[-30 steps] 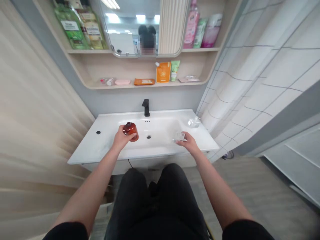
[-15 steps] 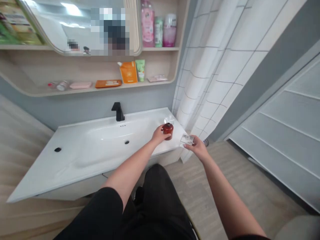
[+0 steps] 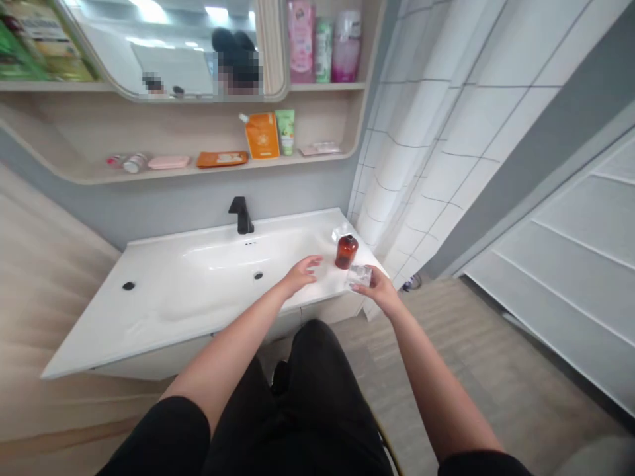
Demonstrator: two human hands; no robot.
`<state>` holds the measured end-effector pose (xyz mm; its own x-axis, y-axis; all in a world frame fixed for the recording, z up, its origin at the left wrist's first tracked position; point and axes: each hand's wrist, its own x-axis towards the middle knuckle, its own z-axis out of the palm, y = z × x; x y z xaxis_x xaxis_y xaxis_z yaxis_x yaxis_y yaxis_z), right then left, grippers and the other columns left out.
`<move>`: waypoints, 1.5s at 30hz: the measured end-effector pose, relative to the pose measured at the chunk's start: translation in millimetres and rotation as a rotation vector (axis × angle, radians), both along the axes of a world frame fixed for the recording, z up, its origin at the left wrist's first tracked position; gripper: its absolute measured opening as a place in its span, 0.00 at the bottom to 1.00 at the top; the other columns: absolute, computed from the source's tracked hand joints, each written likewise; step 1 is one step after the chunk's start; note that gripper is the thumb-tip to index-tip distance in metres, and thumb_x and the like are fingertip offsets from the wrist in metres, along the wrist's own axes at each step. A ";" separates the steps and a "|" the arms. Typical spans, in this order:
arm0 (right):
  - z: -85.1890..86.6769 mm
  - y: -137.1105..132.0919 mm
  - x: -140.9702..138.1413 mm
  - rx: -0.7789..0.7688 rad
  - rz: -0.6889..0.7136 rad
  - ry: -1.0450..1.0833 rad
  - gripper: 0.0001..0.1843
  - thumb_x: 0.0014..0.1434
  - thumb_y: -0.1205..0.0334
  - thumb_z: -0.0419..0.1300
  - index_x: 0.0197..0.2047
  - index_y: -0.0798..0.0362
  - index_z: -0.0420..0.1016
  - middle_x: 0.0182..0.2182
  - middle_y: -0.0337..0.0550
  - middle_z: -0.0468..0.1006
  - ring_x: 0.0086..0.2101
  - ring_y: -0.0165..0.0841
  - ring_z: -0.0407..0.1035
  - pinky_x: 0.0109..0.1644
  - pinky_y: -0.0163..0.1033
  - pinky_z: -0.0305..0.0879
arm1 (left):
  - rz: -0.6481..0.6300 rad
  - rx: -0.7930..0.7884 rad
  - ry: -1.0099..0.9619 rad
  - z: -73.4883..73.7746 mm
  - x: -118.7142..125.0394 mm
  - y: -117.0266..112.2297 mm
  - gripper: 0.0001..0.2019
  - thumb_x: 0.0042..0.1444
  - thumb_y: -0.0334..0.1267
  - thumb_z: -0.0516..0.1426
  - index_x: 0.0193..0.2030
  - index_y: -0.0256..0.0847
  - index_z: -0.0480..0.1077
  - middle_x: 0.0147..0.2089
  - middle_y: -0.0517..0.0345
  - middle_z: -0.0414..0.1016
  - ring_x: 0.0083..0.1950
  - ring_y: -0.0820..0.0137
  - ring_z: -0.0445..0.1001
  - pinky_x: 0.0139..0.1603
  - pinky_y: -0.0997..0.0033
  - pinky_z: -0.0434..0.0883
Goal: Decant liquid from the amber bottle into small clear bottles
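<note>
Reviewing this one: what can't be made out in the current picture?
All in the head view:
Clear item behind the brown bottle: partly covered by that bottle.
Clear container: one end hidden by the right hand.
Green bottle, upper left: cut off by the left edge.
Orange pouch: small print unreadable.

left hand (image 3: 300, 274) — fingers (image 3: 312, 260) loosely parted | right hand (image 3: 381, 291) — fingers bent, gripping | forearms (image 3: 238, 340) extended
</note>
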<state>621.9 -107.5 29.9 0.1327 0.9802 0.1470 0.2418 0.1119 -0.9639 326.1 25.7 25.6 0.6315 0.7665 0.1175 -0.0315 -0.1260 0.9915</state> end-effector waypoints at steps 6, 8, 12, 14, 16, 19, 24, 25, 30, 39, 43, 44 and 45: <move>-4.5 38.0 -89.2 -0.032 0.267 0.098 0.46 0.45 0.44 0.84 0.63 0.46 0.75 0.53 0.47 0.85 0.52 0.48 0.81 0.62 0.56 0.78 | -0.011 0.020 0.077 -1.8 -80.7 -34.7 0.53 0.43 0.40 0.80 0.77 0.52 0.67 0.81 0.36 0.62 0.77 0.44 0.68 0.72 0.39 0.69; -5.0 48.0 -125.5 0.004 0.368 0.131 0.45 0.46 0.45 0.84 0.63 0.46 0.75 0.55 0.48 0.85 0.53 0.48 0.81 0.63 0.55 0.77 | 0.044 0.055 0.082 -0.9 -99.6 -39.5 0.52 0.44 0.39 0.79 0.77 0.50 0.67 0.80 0.35 0.64 0.76 0.45 0.69 0.70 0.41 0.72; -6.2 63.1 -191.8 0.034 0.525 0.189 0.46 0.49 0.47 0.83 0.67 0.45 0.74 0.60 0.49 0.82 0.56 0.48 0.80 0.66 0.54 0.76 | 0.160 0.110 0.112 2.0 -140.9 -44.9 0.45 0.45 0.37 0.78 0.71 0.44 0.71 0.70 0.39 0.75 0.65 0.52 0.79 0.65 0.50 0.77; -8.7 70.7 -219.1 0.019 0.561 0.196 0.48 0.49 0.47 0.83 0.69 0.45 0.73 0.59 0.49 0.83 0.55 0.47 0.80 0.66 0.55 0.76 | 0.216 0.113 0.115 3.8 -161.8 -47.7 0.42 0.44 0.38 0.78 0.67 0.42 0.72 0.64 0.43 0.79 0.59 0.55 0.81 0.61 0.54 0.78; -12.1 78.9 -242.2 0.004 0.589 0.184 0.50 0.49 0.45 0.83 0.70 0.45 0.72 0.58 0.48 0.83 0.56 0.47 0.80 0.66 0.56 0.76 | 0.272 0.107 0.109 5.0 -180.0 -50.7 0.39 0.44 0.40 0.78 0.63 0.41 0.73 0.60 0.45 0.81 0.56 0.58 0.82 0.57 0.58 0.79; -16.2 89.5 -267.5 0.007 0.609 0.145 0.54 0.45 0.45 0.84 0.72 0.44 0.71 0.64 0.51 0.79 0.59 0.49 0.78 0.68 0.57 0.75 | 0.319 0.101 0.102 4.4 -200.6 -53.6 0.36 0.44 0.42 0.79 0.58 0.41 0.73 0.54 0.49 0.82 0.51 0.60 0.82 0.54 0.59 0.79; -19.8 88.7 -258.5 0.101 0.471 0.073 0.47 0.51 0.43 0.79 0.71 0.42 0.71 0.68 0.54 0.75 0.61 0.49 0.75 0.64 0.57 0.76 | 0.407 0.017 0.040 -4.1 -225.8 -49.8 0.38 0.39 0.43 0.80 0.57 0.42 0.72 0.54 0.50 0.83 0.53 0.59 0.83 0.59 0.55 0.78; -21.6 85.0 -245.3 0.128 0.386 0.040 0.40 0.55 0.42 0.76 0.68 0.44 0.74 0.63 0.54 0.79 0.58 0.48 0.77 0.60 0.56 0.77 | 0.427 -0.001 0.022 -6.5 -231.5 -48.0 0.38 0.39 0.43 0.81 0.56 0.42 0.72 0.56 0.49 0.83 0.55 0.57 0.83 0.61 0.53 0.78; -37.1 61.0 -137.8 0.295 -0.399 -0.115 0.19 0.64 0.43 0.65 0.48 0.49 0.73 0.39 0.43 0.78 0.39 0.40 0.74 0.46 0.47 0.76 | 0.504 -0.019 -0.026 -18.5 -265.2 -38.7 0.36 0.44 0.46 0.79 0.58 0.41 0.74 0.60 0.45 0.82 0.60 0.54 0.82 0.67 0.48 0.75; -39.2 96.0 -30.1 0.166 -0.503 -0.226 0.73 0.39 0.38 0.79 0.79 0.49 0.46 0.72 0.64 0.61 0.65 0.56 0.66 0.67 0.61 0.70 | 0.680 0.030 -0.057 -22.3 -288.1 -26.8 0.36 0.40 0.45 0.79 0.57 0.42 0.75 0.60 0.46 0.82 0.61 0.52 0.81 0.67 0.46 0.75; -28.8 118.0 -36.5 0.049 -0.463 -0.259 0.64 0.39 0.39 0.80 0.73 0.49 0.61 0.61 0.58 0.78 0.57 0.54 0.76 0.66 0.61 0.70 | 0.713 0.025 -0.073 -21.3 -289.4 -23.0 0.37 0.38 0.45 0.79 0.56 0.41 0.75 0.58 0.47 0.83 0.60 0.53 0.80 0.68 0.46 0.74; -26.2 121.9 -42.2 0.040 -0.461 -0.267 0.59 0.40 0.39 0.80 0.70 0.49 0.65 0.58 0.56 0.80 0.54 0.53 0.78 0.64 0.60 0.72 | 0.716 0.016 -0.076 -21.4 -290.3 -22.1 0.37 0.37 0.45 0.79 0.56 0.41 0.75 0.59 0.47 0.83 0.61 0.53 0.80 0.69 0.45 0.74; -23.7 125.4 -50.2 0.045 -0.443 -0.271 0.54 0.41 0.39 0.79 0.67 0.49 0.68 0.55 0.54 0.82 0.52 0.52 0.79 0.62 0.59 0.73 | 0.716 0.007 -0.076 -21.4 -291.2 -21.1 0.38 0.37 0.45 0.80 0.56 0.40 0.75 0.59 0.46 0.83 0.61 0.53 0.80 0.69 0.45 0.74</move>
